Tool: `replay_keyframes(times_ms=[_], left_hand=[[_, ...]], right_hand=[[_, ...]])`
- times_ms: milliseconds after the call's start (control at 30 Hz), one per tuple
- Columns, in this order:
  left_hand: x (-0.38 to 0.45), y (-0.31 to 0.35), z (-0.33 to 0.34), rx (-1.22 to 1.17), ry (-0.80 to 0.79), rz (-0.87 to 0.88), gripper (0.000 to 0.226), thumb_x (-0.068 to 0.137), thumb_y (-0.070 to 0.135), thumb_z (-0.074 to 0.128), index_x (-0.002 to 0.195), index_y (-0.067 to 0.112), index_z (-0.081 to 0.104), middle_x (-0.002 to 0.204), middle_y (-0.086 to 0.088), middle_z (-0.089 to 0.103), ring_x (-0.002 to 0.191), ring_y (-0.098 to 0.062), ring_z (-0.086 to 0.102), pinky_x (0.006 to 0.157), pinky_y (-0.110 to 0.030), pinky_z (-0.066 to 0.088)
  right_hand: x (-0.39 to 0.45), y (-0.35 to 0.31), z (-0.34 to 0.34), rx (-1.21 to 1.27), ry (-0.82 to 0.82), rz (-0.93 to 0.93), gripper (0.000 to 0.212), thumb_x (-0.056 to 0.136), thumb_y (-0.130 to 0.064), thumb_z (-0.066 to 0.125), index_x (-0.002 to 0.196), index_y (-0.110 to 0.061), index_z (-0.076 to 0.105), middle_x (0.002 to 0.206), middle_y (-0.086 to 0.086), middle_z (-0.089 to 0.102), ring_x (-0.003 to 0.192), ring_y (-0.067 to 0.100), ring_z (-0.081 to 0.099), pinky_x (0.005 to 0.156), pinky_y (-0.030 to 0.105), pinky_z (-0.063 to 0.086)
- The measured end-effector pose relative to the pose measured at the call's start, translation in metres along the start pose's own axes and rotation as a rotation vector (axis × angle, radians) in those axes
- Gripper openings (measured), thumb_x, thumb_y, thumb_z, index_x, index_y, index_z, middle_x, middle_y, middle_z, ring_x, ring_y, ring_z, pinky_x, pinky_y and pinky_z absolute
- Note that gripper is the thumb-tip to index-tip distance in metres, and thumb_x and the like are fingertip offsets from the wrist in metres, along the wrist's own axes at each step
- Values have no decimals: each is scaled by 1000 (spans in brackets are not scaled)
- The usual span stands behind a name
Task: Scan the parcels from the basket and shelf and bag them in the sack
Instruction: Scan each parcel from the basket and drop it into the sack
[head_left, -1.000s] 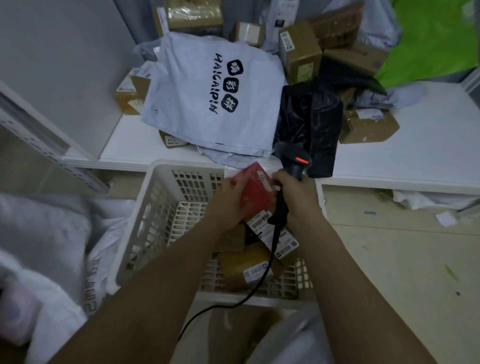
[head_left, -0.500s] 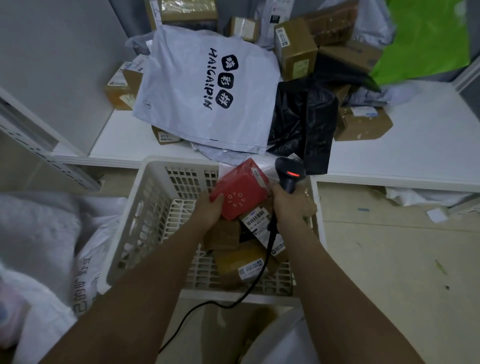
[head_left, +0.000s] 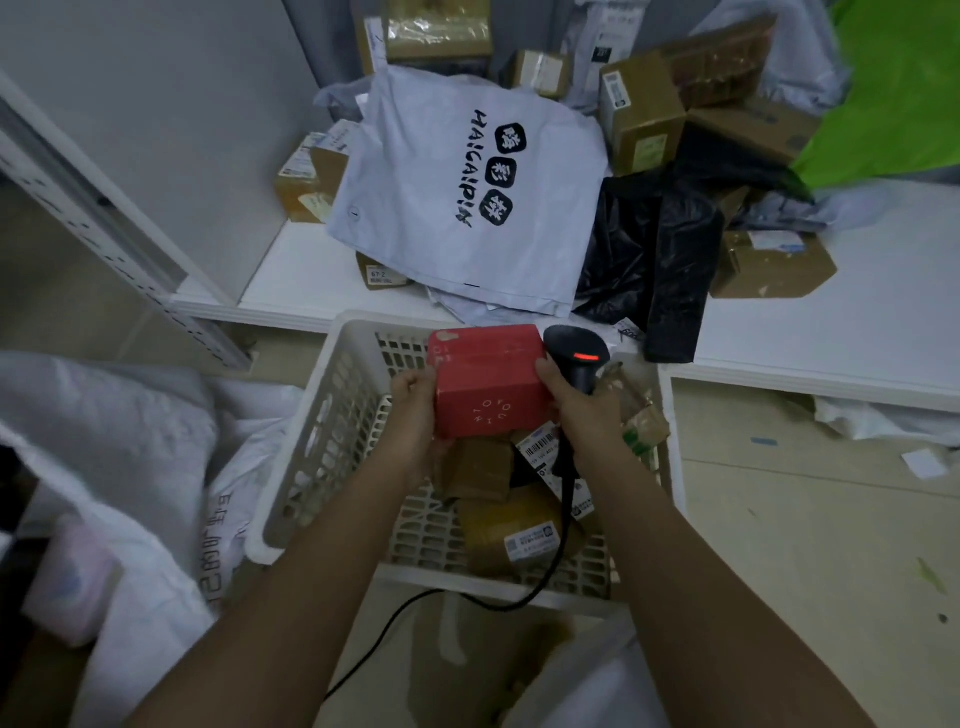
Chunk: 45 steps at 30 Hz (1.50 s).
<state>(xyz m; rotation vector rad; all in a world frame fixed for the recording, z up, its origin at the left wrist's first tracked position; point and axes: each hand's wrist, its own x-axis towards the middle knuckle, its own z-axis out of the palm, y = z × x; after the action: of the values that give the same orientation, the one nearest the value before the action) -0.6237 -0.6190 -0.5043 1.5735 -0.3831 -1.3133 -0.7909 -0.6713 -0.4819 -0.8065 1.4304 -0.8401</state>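
At the far left a white sack (head_left: 119, 467) lies crumpled on the floor, its printed fabric bunched against the left wall of the white plastic basket (head_left: 332, 415). The basket sits on the floor just near of the white shelf (head_left: 857, 332).

Over the far half of the basket the left hand (head_left: 415, 415) grips the left end of a red box (head_left: 488, 384), its fingers curled under and behind the box and the thumb pressed on the near left edge. The box is lifted clear of the parcels below, its long face turned up, with pale lettering on the near side.

Under it, in the basket, lie brown parcels (head_left: 498, 525) with white barcode labels (head_left: 535, 540); how many there are is hard to count, since the arms cover part of them.

The right hand (head_left: 576, 410) has its fingers wrapped around the handle of a black scanner (head_left: 576, 353), while its thumb touches the right end of the red box. The scanner's head shows a lit red bar on top, and its black cable (head_left: 415, 613) trails down over the near rim of the basket.

On the shelf beyond, a white mailer bag (head_left: 467, 197) printed with black characters leans over small cartons. To its right sit a black plastic bag (head_left: 654, 260), several brown cardboard boxes (head_left: 644, 114), and at the far right a green sheet (head_left: 893, 93).
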Motion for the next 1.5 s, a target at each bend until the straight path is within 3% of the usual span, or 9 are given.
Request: replay_keyframes(times_ms=[100,200,367,600,733,933,1100,1233,1500], left_hand=[[-23,2,-37,18,-12,49,56,88,56,55,131,20,50,119,-8,66,97,-19,68,63,-31,56],[-64,8,-71,68,-89,87,79,71,71,67,134,27,48,124,-7,65,107,-20,66,80,-40,58],[-135,19,-109,161,-83,229,25,88,17,64,105,29,50,92,10,70,76,-1,69,61,-18,56],[-209,15,-171,445,-107,477,96,62,26,81,145,23,32,129,4,53,109,4,58,82,-18,53],[-236,5,-201,550,-85,605,102,68,22,79,151,33,20,153,3,23,139,-7,29,98,-16,44],[-273,-4,-229,161,-145,399,103,65,48,79,140,64,11,151,22,31,131,-2,42,98,-30,49],[-281,-4,-244,-150,-39,218,89,74,78,55,149,46,19,144,12,47,125,-13,52,95,-43,51],[-288,0,-253,-156,118,170,43,97,42,48,136,27,41,117,-2,67,105,-22,65,85,-46,56],[-287,-6,-240,-428,213,251,46,91,17,61,131,14,38,126,-11,60,114,-25,60,82,-48,57]], right_hand=[[-31,-2,3,-1,-123,-9,35,85,-29,73,112,-10,61,101,7,67,80,12,63,54,17,51],[-60,6,8,-39,-179,-19,38,81,-31,76,107,-6,65,106,17,69,90,24,68,69,29,55],[-114,24,20,11,-262,90,46,81,-29,77,123,-19,61,115,7,69,104,26,65,96,48,51],[-179,27,56,214,-311,191,83,56,-60,86,127,-28,58,111,11,72,97,33,71,81,57,56],[-212,28,76,154,-401,155,45,76,-41,79,113,-18,65,105,11,74,94,29,71,85,50,56],[-252,36,102,94,-367,55,37,79,-34,78,108,-14,67,91,3,76,77,15,73,83,47,56],[-275,38,121,60,-349,-116,40,79,-29,79,111,-14,63,99,6,74,92,23,71,81,44,58],[-284,37,135,-28,-312,-246,30,79,-29,79,103,-19,63,99,3,72,98,23,68,91,46,53],[-315,55,166,189,-445,-125,40,82,-24,76,117,-13,61,105,7,73,95,22,70,83,39,57]])
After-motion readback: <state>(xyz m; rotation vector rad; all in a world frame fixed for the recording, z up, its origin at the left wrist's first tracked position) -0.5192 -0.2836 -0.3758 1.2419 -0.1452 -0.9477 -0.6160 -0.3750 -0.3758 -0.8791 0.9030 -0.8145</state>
